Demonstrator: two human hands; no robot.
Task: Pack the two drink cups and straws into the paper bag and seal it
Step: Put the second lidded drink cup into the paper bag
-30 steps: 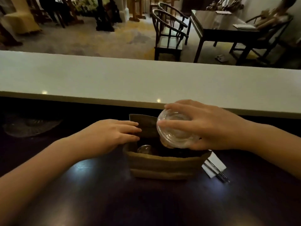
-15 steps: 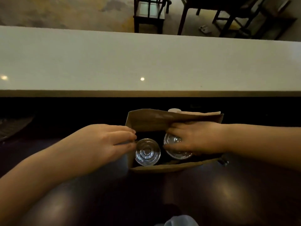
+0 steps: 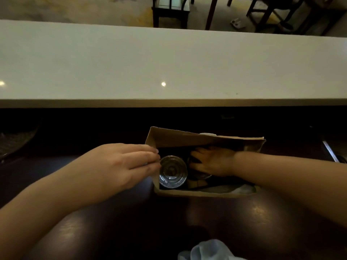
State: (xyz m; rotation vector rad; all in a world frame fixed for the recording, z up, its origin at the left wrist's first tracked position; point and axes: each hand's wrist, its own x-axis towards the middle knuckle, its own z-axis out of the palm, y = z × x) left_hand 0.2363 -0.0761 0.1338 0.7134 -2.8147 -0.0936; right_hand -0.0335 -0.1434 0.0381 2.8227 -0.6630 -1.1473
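The paper bag [image 3: 187,140] stood open on the dark bench [image 3: 225,222], directly below the edge of a raised white counter [image 3: 169,62]. Its mouth faced upward, with the far wall rising highest and the near wall low.

2 drink cups were inside the bag. The left cup [image 3: 173,172] stood upright in the left half, its clear lid fully visible from above. The right cup [image 3: 200,175] stood just beside it and was mostly covered by the right hand [image 3: 214,161].

The right hand was lowered into the bag from the right side, wrist crossing the bag's right edge. Its fingers were spread and curved over the top of the right cup, in contact with the lid. Whether the fingers were closed in a grip or only resting could not be determined, because the bag interior was in shadow.

The left hand [image 3: 120,166] was outside the bag, palm down, fingers extended and held together. The fingertips touched the upper left edge of the bag; nothing was enclosed in the hand.

A pale, crumpled item [image 3: 244,189] lay in the bag's near right corner; its identity was unclear. No straws could be identified.

A light blue cloth [image 3: 206,250] appeared at the lower frame edge.
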